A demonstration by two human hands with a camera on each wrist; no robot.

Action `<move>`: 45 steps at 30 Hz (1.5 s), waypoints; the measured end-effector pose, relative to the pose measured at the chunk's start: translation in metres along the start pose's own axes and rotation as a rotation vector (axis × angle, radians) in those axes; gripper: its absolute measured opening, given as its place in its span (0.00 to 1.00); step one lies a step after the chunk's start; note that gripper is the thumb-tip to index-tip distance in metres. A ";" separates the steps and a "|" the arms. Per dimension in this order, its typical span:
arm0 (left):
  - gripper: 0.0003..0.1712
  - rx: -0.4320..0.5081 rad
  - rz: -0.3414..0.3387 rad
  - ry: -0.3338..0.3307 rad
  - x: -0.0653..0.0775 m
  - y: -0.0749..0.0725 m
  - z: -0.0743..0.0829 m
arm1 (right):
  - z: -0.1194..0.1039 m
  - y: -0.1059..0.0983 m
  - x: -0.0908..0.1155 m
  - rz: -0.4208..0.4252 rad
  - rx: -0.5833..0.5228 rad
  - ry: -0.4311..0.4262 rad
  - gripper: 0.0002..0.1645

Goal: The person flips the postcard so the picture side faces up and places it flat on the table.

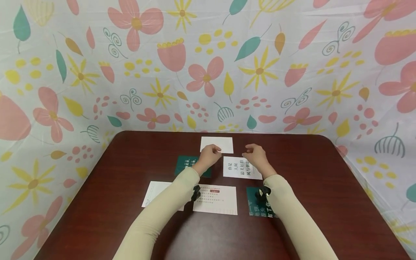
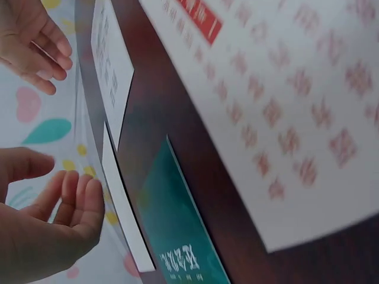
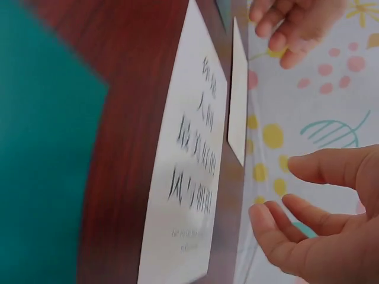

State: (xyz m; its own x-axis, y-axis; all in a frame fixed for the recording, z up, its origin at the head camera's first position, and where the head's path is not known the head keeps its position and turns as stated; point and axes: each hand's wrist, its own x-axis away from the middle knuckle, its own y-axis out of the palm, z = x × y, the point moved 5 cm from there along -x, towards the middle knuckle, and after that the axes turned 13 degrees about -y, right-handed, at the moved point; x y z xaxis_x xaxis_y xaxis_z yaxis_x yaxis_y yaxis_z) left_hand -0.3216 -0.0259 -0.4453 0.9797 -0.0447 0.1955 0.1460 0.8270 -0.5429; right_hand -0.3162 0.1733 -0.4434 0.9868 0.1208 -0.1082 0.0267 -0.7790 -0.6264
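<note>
My left hand (image 1: pixel 209 157) hovers above the table, between a green card with white lettering (image 1: pixel 183 165) and a plain white card (image 1: pixel 225 144) at the back. Its fingers are loosely bent with a gap to the thumb, and nothing is held, as the left wrist view also shows. My right hand (image 1: pixel 258 159) is raised over a white card with large black characters (image 1: pixel 234 168). In the right wrist view, its thumb and fingers (image 3: pixel 331 219) are apart around bare air. The two hands face each other without touching.
Nearer on the dark red-brown table (image 1: pixel 211 238) lie a white card (image 1: pixel 159 189) partly under the left sleeve, a cream card with red print (image 1: pixel 217 202), and another green card (image 1: pixel 253 202) partly behind the right wrist. A flower-patterned cloth (image 1: pixel 201 72) hangs behind the table.
</note>
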 end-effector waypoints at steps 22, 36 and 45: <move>0.32 0.418 0.067 -0.217 -0.036 -0.041 -0.036 | -0.003 0.039 -0.041 -0.044 -0.275 0.125 0.34; 0.32 0.447 0.028 -0.280 -0.038 -0.035 -0.042 | -0.006 0.048 -0.039 -0.068 -0.354 0.167 0.34; 0.31 0.497 0.041 -0.314 -0.036 -0.036 -0.042 | -0.001 0.048 -0.040 -0.041 -0.437 0.223 0.33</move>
State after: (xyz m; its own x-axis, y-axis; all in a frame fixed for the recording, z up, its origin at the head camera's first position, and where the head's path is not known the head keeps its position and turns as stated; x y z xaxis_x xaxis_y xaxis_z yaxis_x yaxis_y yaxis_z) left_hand -0.3566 -0.0773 -0.4669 0.8843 0.0985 0.4564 -0.0474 0.9914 -0.1221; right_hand -0.3539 0.1302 -0.4684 0.9924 0.0598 0.1075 0.0842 -0.9674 -0.2390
